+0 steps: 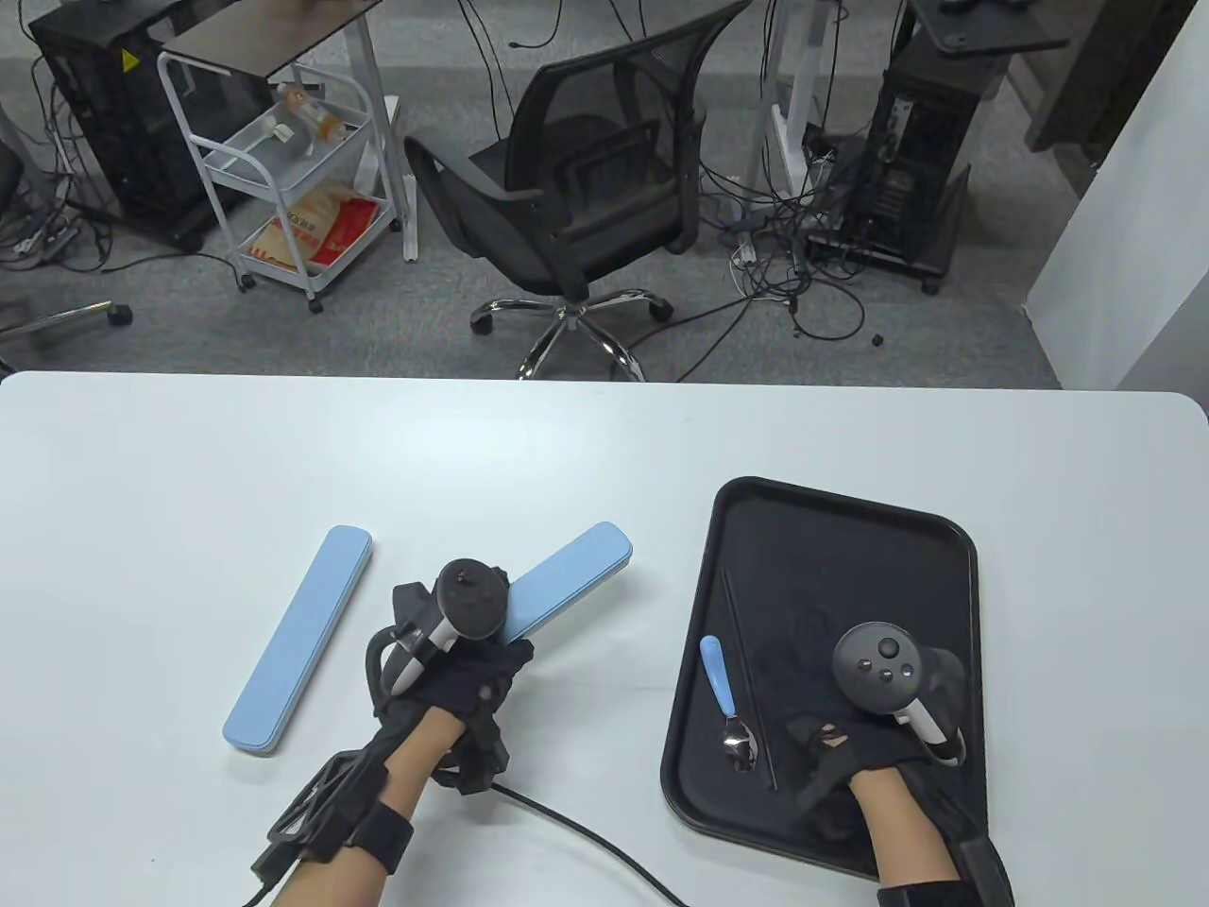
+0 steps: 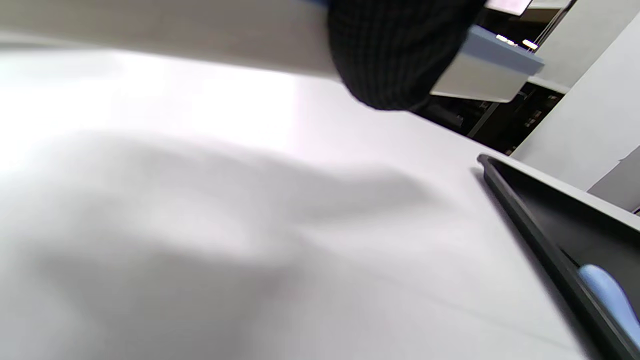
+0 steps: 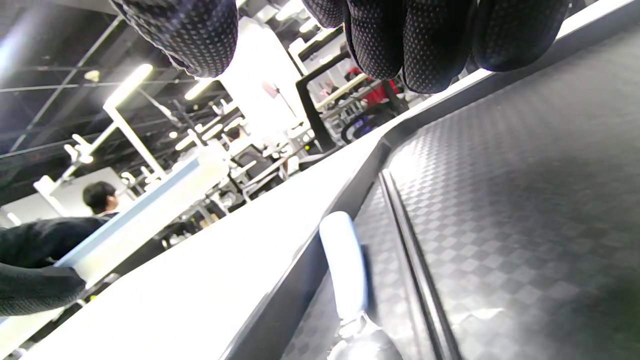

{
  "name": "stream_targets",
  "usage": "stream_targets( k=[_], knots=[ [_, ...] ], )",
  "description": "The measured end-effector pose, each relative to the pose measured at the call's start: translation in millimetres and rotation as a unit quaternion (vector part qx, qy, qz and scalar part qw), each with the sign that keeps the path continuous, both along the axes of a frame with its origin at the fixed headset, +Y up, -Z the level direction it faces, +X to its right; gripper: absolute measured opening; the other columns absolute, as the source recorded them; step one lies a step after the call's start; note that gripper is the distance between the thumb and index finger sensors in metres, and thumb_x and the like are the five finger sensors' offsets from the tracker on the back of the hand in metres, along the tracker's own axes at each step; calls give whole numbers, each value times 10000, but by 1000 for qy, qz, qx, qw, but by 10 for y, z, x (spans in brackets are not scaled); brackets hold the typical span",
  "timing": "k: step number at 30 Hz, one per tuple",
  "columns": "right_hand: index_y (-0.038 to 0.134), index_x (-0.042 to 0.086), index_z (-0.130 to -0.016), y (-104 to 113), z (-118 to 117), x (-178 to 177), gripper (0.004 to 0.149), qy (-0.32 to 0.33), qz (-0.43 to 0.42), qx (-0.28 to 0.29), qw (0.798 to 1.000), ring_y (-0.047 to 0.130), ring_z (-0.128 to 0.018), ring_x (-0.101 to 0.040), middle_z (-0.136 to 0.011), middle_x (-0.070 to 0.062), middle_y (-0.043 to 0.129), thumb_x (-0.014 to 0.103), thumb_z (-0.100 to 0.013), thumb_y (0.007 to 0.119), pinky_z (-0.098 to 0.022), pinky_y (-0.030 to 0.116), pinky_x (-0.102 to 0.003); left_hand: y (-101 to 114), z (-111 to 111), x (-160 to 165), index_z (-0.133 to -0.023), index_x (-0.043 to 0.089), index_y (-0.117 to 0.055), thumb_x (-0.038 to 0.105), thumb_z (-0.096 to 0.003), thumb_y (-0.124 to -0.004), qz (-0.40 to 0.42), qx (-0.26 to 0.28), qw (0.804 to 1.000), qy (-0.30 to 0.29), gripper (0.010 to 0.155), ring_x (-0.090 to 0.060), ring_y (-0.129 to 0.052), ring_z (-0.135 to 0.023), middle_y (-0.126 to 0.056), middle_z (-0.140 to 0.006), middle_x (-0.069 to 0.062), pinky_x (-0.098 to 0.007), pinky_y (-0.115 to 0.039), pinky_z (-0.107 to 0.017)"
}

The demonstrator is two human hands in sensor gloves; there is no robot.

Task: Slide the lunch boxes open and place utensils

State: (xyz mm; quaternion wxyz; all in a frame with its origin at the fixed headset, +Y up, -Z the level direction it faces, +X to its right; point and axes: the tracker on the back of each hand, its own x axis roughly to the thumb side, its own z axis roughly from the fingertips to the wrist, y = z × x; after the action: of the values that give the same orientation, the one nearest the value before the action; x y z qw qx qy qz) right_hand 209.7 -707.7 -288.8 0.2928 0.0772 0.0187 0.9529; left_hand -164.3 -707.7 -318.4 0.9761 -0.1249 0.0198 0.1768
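Blue lunch box (image 1: pixel 565 581) — lifted — gripped by left hand (image 1: pixel 451 666).

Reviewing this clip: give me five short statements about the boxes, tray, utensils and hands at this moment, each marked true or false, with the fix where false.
1. The left hand grips one blue box. True.
2. The other blue box lies inside the tray. False: it lies on the white table, left of the left hand.
3. The spoon lies in the black tray. True.
4. The right hand holds the spoon. False: it hovers over the tray, fingers empty, and the spoon lies apart from it.
5. The dark chopsticks lie on the table. False: they lie in the tray beside the spoon.
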Motion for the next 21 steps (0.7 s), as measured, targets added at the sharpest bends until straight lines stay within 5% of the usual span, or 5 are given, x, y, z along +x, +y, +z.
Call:
stream_targets(
  k=[15,21],
  knots=[
    [505,68,-1094,62,130,-417,741,71,-59,111,989,779,-878,-488,-1035,-213,703,440,-536,820,-639,656,-669,122,359,-368,-1118,316,-361,409,-479,-903,40,87,990,-102,843,-321,-512,-1072,-415,-1151,61,-708,-348,-781],
    [457,72,-1110,10,126,-552,840,127,-86,75,985,730,-912,-505,-1073,-227,634,461,-500,882,-646,631,-689,162,461,-259,-1117,322,-366,419,-475,-902,61,87,980,-165,842,-312,-526,-1071,-424,-1151,68,-703,-362,-781]
  ],
)
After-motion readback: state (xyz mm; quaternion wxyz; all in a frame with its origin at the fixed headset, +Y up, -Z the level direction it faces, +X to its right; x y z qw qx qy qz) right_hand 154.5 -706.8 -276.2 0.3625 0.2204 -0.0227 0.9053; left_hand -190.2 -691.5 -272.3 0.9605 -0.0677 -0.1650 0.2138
